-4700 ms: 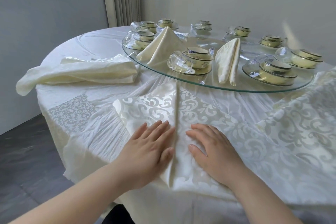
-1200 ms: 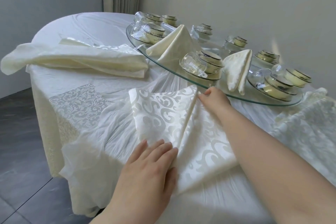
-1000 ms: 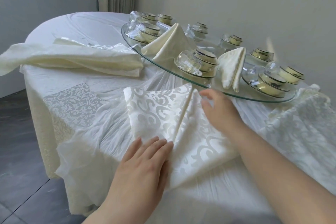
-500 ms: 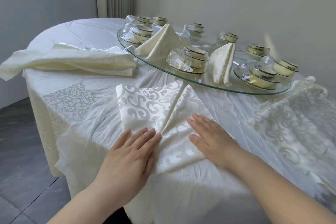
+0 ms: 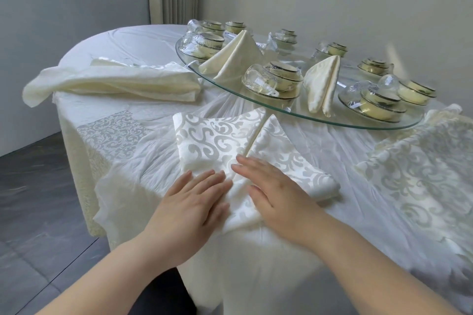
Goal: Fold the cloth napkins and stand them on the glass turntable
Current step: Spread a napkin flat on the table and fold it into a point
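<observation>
Drawn back since a second ago from far corner to near point: right grip (image 5: 276,194). Far left on bench (image 5: 143,41), loose heap of plain cream napkins (image 5: 115,82), waiting their turn. Left grip (image 5: 194,207) flat, fingers straight, clasping nothing, pressing near tip of patterned napkin (image 5: 220,140), likely pinning left flap. Napkin at bench edge, just short of glass turntable (image 5: 332,124), both flaps folded to a centre seam. Right grip likewise flat, unclenched, pressing right flap, probably setting the crease before standing it. On turntable, tent-folded napkin (image 5: 238,56) and narrower folded napkin (image 5: 322,84) already upright among rimmed bowls (image 5: 284,74). Far right, second patterned cloth (image 5: 422,166) lying flat.
</observation>
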The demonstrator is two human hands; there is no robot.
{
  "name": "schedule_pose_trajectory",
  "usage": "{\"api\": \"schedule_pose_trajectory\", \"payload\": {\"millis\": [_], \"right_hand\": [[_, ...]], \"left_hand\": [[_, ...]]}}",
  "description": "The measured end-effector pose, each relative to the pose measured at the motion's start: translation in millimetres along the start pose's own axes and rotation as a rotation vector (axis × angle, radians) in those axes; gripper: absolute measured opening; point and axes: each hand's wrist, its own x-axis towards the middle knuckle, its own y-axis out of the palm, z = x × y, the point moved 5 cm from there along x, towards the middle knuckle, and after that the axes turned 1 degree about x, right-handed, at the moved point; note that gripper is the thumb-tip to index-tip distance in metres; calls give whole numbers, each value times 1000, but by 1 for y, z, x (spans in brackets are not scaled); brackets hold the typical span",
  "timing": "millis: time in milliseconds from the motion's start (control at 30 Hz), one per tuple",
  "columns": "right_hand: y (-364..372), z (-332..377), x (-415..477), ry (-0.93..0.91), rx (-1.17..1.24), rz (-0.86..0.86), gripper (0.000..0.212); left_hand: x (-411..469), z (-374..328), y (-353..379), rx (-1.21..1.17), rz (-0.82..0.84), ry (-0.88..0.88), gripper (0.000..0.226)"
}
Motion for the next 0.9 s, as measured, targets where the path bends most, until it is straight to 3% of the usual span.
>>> {"api": "schedule_pose_trajectory", "payload": {"millis": [167, 267, 367, 433, 533, 567, 633, 767, 900], "right_hand": [[20, -14, 5, 64, -152, 99, 63], [22, -15, 6, 75, -147, 118, 60], [23, -16, 6, 82, -153, 107, 67], [25, -18, 6, 81, -145, 100, 66], [26, -20, 6, 83, -150, 98, 71], [26, -20, 6, 79, -157, 97, 80], [27, -22, 6, 82, -172, 109, 91], [27, -22, 7, 56, -184, 91, 92], [25, -21, 3, 48, -78, 10, 69]], "left_hand": [[-1, -2, -1, -78, 78, 32, 63], [4, 9, -8, -256, 124, -55, 106], [23, 31, -9, -220, 191, -102, 125], [41, 44, -8, -112, 215, -92, 115], [73, 70, 5, 4, 341, -136, 57], [82, 76, 7, 4, 370, -140, 50], [96, 87, 9, 2, 403, -152, 49], [110, 103, 12, 44, 392, -206, 50], [109, 103, 8, 41, 385, -214, 57]]}}
